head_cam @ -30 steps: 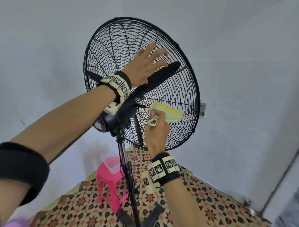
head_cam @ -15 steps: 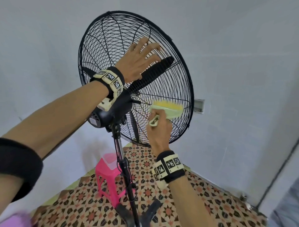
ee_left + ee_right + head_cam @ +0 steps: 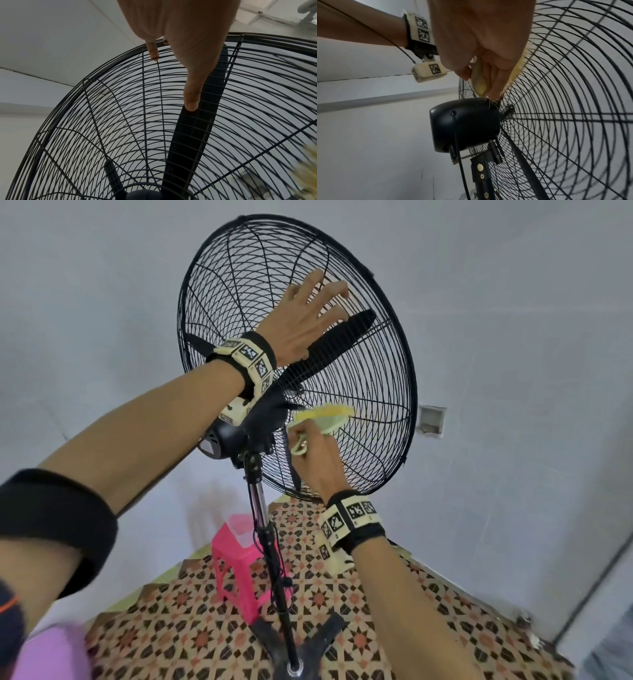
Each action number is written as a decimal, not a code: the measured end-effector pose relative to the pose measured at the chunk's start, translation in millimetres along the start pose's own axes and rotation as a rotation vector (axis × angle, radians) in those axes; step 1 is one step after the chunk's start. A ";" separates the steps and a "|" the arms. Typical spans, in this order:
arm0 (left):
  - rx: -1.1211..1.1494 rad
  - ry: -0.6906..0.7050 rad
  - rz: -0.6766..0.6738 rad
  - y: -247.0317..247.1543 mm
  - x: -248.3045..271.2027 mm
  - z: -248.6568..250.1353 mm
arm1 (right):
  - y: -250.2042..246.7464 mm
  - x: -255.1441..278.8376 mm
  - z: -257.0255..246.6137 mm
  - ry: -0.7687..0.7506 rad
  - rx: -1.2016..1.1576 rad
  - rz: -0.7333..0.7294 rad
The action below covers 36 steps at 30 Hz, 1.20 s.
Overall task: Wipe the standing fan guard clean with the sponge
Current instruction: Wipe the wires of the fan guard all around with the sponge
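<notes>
The black wire fan guard (image 3: 222, 302) faces away from me, so I see its back. My left hand (image 3: 305, 313) lies flat on the upper rear guard (image 3: 102, 121), fingers (image 3: 191, 105) straight and spread over a dark blade (image 3: 192, 135). My right hand (image 3: 317, 463) grips the sponge (image 3: 323, 416), a pale green handled body with a yellow scrubbing face. In the right wrist view the sponge (image 3: 479, 82) presses its yellow side on the guard (image 3: 573, 94) just beside the black motor housing (image 3: 464, 124).
The fan's pole (image 3: 270, 542) runs down to a black foot (image 3: 294, 645) on a patterned floor. A pink stool (image 3: 236, 556) with a clear tub on it stands just behind the pole. A wall socket (image 3: 431, 421) sits right of the guard.
My right hand has slid the sponge leftward along the guard, closer to the motor housing. The left hand has stayed flat on the upper guard.
</notes>
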<state>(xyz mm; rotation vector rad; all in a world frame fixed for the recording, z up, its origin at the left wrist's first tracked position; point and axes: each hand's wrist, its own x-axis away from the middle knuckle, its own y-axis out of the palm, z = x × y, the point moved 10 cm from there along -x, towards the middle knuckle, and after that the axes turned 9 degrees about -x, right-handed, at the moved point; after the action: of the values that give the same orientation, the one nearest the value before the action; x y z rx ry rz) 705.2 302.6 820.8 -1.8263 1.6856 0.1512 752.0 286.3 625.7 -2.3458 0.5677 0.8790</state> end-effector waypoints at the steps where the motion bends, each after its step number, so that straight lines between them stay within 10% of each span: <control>1: 0.006 -0.003 0.006 0.1 0.3 -0.6 | -0.5 -1.8 -5.3 -0.034 0.021 -0.007; 12: 0.077 -0.245 -0.010 22.5 33.2 -61.3 | 27.9 -52.3 -33.1 -0.082 0.436 -0.126; 18: 0.174 -0.144 0.034 36.4 23.7 -70.3 | 36.3 -43.0 -19.5 0.168 0.428 -0.010; 36: 0.323 -0.189 0.168 41.3 27.5 -83.3 | 39.9 -73.0 -45.3 0.000 0.593 -0.061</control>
<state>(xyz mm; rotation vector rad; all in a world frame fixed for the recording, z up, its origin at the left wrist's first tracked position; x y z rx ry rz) 644.1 237.1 857.7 -1.3907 1.6229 0.1107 699.6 241.2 690.5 -1.8123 0.6483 0.5791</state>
